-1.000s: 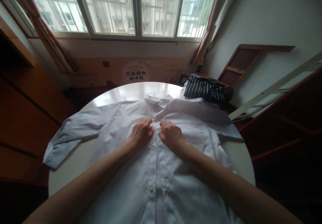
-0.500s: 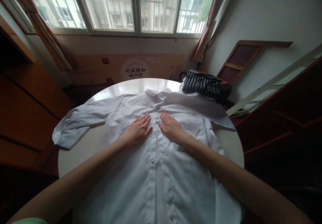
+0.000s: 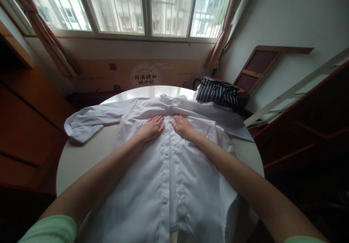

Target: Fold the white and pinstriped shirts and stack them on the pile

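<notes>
A white shirt (image 3: 136, 188) lies spread, front up, across the middle of the round white table (image 3: 77, 157), its collar (image 3: 174, 99) at the far side and its hem toward the near side. Its left sleeve (image 3: 89, 123) reaches out across the far left of the table and bends back at the cuff; the right sleeve (image 3: 227, 117) slants out to the right edge. The two front edges lie apart toward the near end, leaving a narrow strip between them, and buttons (image 3: 164, 200) run down the left edge.

The left hand (image 3: 152, 127) rests open and palm down on the chest, just left of the button row, fingers pointing far. The right hand (image 3: 183, 126) is likewise open and flat, just right of the front gap; neither grips the cloth. Short green sleeves (image 3: 53, 228) show on both arms.

At the far right, beside the shirt, sits a bundle of black cloth (image 3: 218, 92) with white stripes. Beyond the table are a printed board (image 3: 95, 72) and a barred window (image 3: 120, 12) between curtains (image 3: 45, 32). A brown cabinet (image 3: 24, 123) stands at the left.
</notes>
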### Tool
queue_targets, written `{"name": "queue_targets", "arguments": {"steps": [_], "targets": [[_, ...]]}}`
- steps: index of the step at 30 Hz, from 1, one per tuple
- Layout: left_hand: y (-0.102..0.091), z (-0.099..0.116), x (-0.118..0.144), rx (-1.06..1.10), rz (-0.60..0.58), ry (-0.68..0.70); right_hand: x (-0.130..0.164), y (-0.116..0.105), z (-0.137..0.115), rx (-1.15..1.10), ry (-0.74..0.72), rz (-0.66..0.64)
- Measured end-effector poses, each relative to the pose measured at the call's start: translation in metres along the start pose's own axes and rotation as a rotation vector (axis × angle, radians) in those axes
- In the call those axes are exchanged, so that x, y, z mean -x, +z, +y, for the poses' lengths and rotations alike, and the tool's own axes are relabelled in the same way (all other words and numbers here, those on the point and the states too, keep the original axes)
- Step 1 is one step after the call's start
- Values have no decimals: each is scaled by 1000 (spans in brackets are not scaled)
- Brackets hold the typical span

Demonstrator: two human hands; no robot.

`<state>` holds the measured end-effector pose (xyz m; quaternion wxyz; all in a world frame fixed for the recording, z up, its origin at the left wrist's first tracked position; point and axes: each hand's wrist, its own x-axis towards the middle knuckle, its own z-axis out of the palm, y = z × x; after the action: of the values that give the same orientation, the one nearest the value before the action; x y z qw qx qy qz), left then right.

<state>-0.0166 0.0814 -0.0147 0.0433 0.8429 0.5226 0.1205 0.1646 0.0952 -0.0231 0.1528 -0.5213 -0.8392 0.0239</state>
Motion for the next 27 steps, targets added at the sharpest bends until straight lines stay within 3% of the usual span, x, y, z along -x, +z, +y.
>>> {"name": "queue_targets", "arguments": {"steps": [3,6,13,16,22,27], "targets": [[0,4,-12,16,3,-80,-6,2,3,-2,11,17],[5,9,-17,64,78,-136,-6,1,4,-15,4,52],[9,15,-8,68,238,-63,5,-11,-1,-44,-36,247],[5,15,-6,73,293,-53,6,-13,-3,-54,-97,185],[7,17,-4,170,243,-62,-8,-14,-14,-89,148,13],[12,19,1,143,238,-66,2,-14,-36,-30,245,105]]}}
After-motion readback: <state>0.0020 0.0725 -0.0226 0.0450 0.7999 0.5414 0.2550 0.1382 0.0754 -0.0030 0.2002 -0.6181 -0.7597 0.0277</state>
